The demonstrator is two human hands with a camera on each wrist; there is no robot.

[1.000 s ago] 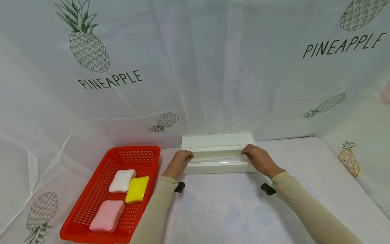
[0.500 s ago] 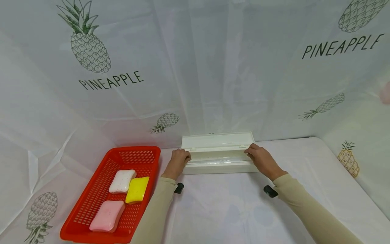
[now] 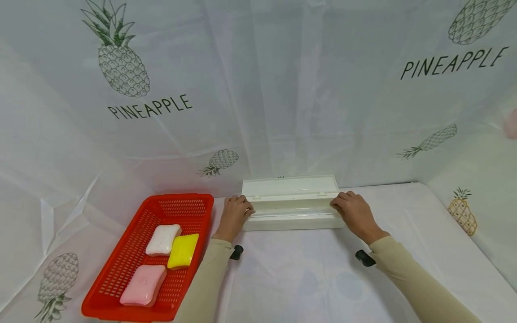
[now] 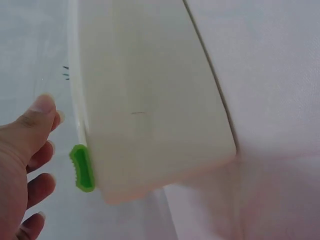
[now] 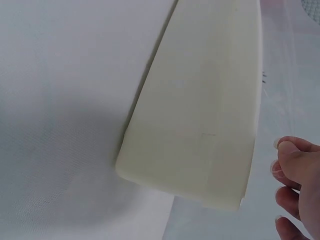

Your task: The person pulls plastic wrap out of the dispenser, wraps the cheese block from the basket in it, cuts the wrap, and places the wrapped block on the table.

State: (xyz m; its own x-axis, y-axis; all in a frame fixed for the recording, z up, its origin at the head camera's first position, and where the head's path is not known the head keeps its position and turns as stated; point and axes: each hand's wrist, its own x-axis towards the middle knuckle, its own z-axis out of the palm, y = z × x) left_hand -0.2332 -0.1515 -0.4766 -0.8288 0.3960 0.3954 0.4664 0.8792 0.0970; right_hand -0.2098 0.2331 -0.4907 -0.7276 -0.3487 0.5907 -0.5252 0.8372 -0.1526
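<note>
A long white cling film dispenser (image 3: 292, 223) stands on the table against the curtain, its lid (image 3: 289, 185) raised at the back. Clear, shiny film (image 3: 299, 214) shows faintly along its opening. My left hand (image 3: 234, 217) is at the box's left end, thumb and forefinger pinched together. At the right end my right hand (image 3: 355, 214) pinches the same way. The film between the fingertips is too clear to make out. In the left wrist view a green end piece (image 4: 82, 168) sticks out by the dispenser's top edge.
A red plastic basket (image 3: 101, 273) stands at the left, close to the left forearm. In it lie a white soap bar (image 3: 163, 240), a yellow one (image 3: 183, 250) and a pink one (image 3: 143, 285). Pineapple-print curtain (image 3: 291, 89) hangs behind the table.
My hands have moved apart: the right hand shifts right to the dispenser's end, the left hand slightly left. The dispenser and the soap bars stay put.
</note>
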